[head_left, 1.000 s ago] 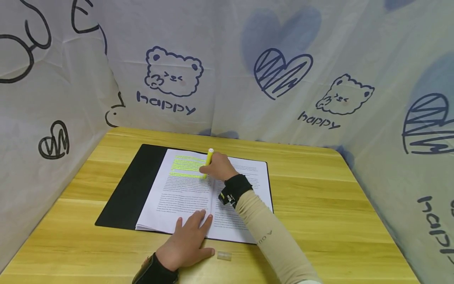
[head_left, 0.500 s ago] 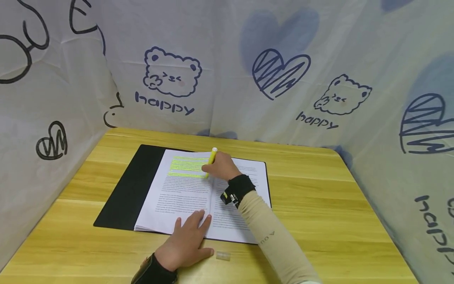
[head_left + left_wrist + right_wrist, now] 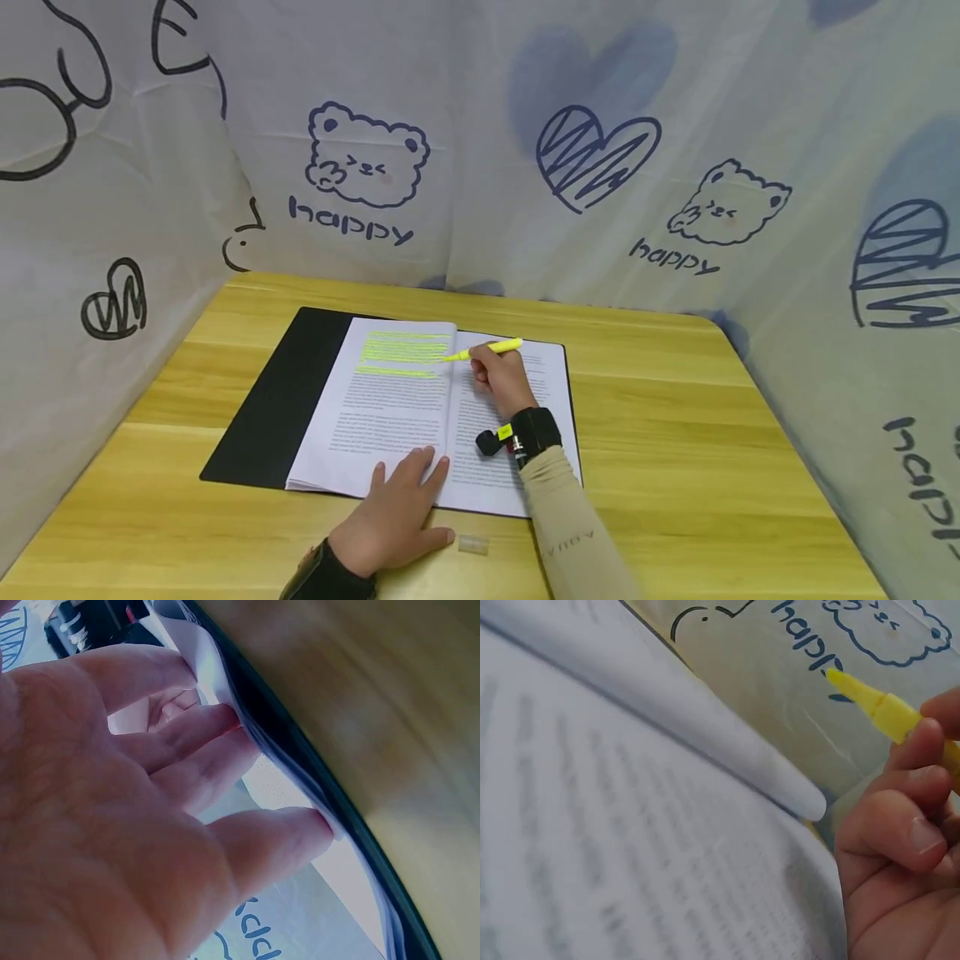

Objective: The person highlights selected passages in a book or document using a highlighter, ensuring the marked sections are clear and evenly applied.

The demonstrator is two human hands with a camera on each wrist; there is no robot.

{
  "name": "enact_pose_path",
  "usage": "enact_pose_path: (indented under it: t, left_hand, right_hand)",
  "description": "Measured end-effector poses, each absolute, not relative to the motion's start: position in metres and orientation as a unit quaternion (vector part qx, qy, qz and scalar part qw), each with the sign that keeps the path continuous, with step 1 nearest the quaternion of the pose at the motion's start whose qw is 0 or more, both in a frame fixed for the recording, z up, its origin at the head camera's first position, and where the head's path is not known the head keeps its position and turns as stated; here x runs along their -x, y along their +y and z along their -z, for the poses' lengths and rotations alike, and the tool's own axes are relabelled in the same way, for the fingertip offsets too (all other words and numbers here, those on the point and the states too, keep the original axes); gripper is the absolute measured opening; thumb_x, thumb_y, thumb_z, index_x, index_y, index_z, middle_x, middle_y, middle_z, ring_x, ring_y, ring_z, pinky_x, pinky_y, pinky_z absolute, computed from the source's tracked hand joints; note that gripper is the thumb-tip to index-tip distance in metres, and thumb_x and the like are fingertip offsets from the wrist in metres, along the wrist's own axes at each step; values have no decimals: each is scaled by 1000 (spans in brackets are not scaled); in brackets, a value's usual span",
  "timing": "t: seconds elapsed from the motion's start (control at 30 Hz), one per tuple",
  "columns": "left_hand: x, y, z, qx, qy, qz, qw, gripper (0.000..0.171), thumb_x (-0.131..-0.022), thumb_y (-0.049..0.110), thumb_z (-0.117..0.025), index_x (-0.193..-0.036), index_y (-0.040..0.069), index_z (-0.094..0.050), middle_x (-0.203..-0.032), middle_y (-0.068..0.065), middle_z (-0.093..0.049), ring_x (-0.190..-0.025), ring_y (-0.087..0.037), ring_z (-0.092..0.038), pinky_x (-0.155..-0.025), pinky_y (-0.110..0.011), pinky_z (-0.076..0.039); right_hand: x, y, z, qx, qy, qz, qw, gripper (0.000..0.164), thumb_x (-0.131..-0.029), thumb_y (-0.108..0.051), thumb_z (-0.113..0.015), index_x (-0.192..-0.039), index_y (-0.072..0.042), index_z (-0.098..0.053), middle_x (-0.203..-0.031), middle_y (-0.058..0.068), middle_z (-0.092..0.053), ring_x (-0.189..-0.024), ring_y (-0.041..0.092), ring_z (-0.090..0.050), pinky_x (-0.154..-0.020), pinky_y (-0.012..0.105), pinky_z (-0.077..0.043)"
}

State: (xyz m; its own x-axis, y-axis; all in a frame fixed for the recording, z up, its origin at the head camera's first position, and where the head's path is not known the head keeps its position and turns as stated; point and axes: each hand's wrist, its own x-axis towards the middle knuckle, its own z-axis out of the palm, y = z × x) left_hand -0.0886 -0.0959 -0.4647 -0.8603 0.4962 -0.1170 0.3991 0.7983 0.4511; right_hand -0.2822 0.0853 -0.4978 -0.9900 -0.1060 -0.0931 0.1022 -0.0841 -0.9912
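Note:
Printed pages (image 3: 390, 408) lie open in a black folder (image 3: 258, 408), with yellow highlighted lines (image 3: 405, 348) on the upper left page. My right hand (image 3: 504, 383) pinches a yellow highlighter (image 3: 498, 347) above the upper right page. The highlighter slants, its tip pointing left toward the fold. In the right wrist view, that yellow tip (image 3: 840, 681) appears raised off the paper. My left hand (image 3: 393, 517) rests with spread fingers on the bottom edge of the left page, near the fold. Its fingertips (image 3: 319, 823) touch the paper edge in the left wrist view.
A small translucent cylindrical piece (image 3: 473, 545) lies on the wooden table (image 3: 675, 433), just right of my left thumb. White fabric (image 3: 480, 200) with blue drawings hangs behind the table and along both sides.
My right hand has moved right and slightly down, away from the left page's highlighted lines. The highlighter has tipped from nearly upright to a low slant. My left hand stays put.

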Motion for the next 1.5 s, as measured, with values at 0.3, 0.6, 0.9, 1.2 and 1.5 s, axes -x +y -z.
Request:
enact_pose_path:
  t: [0.3,0.6,0.9,1.2,1.5]
  left_hand:
    - [87,-96,461,-241,939,-216,114,81,-83,48,-65,-144,2,-40,-150,-21,-31,-139,-36,-26,-102,-70,-18]
    - [88,-98,465,-241,942,-206,109,82,-83,51,-65,-145,4,-39,-151,-19,-31,-139,-33,-26,-102,-69,-19]
    - [89,-99,467,-245,943,-199,103,82,-83,52,-65,-145,4,-39,-151,-19,-31,-139,-33,-26,-102,-69,-21]
    - [89,-97,467,-251,943,-198,92,83,-82,51,-65,-145,3,-39,-150,-20,-31,-139,-32,-26,-100,-70,-23]
    - [89,-101,466,-246,945,-193,99,83,-83,52,-65,-145,3,-39,-150,-19,-30,-140,-33,-26,-100,-70,-22]
  right_hand:
    - [278,81,490,10,574,818,44,24,-85,-23,-67,-84,-1,-57,-72,6,-48,-58,13,-37,-46,22,-26]
    - [279,58,489,34,573,817,49,24,-86,-23,-66,-79,-2,-56,-70,6,-47,-56,13,-36,-46,24,-26]
    - [279,35,495,36,614,786,70,26,-85,-26,-67,-79,-2,-58,-69,7,-47,-54,13,-36,-45,25,-29]
    - [286,8,496,73,669,733,103,27,-85,-28,-67,-79,-3,-58,-66,8,-47,-52,16,-40,-49,28,-38]
    - [291,-26,497,85,707,684,157,23,-86,-25,-66,-84,-2,-64,-69,8,-52,-56,18,-49,-54,30,-48]
